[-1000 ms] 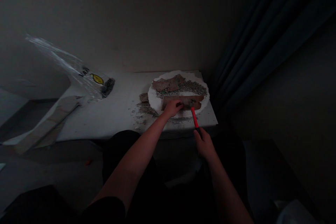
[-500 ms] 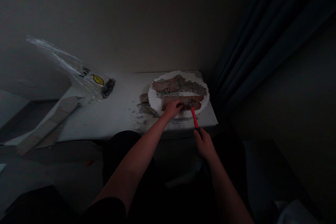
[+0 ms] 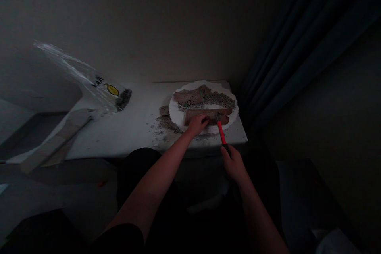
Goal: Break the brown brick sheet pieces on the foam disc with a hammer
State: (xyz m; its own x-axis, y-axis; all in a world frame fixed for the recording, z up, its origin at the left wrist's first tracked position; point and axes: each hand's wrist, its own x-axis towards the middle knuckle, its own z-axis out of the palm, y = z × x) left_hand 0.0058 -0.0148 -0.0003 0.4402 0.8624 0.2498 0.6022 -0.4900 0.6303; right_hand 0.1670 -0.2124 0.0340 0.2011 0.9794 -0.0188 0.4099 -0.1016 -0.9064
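My right hand point(image 3: 233, 162) is closed round the black grip of a hammer point(image 3: 222, 133) with a red shaft. Its dark metal head rests on or just above the right part of a flat brown piece point(image 3: 193, 116) with a mesh-like texture, notched at its right end. My left hand point(image 3: 197, 124) presses on the near edge of that piece, fingers bent; the fingertips are dim. Both lie on a white, ragged-edged round base point(image 3: 177, 117). Behind the piece are another broken brown slab point(image 3: 189, 96) and a heap of grey chips point(image 3: 222, 99).
The white table point(image 3: 133, 127) carries grey crumbs point(image 3: 165, 124) left of the base. A clear plastic bag point(image 3: 101, 91) with dark bits inside stands further left, near long flat strips point(image 3: 59, 139). A dark curtain point(image 3: 285, 47) hangs at the right. The light is very dim.
The view has shifted slightly. The hammer head stays over the right part of the brown piece, and my left hand keeps its place on it.
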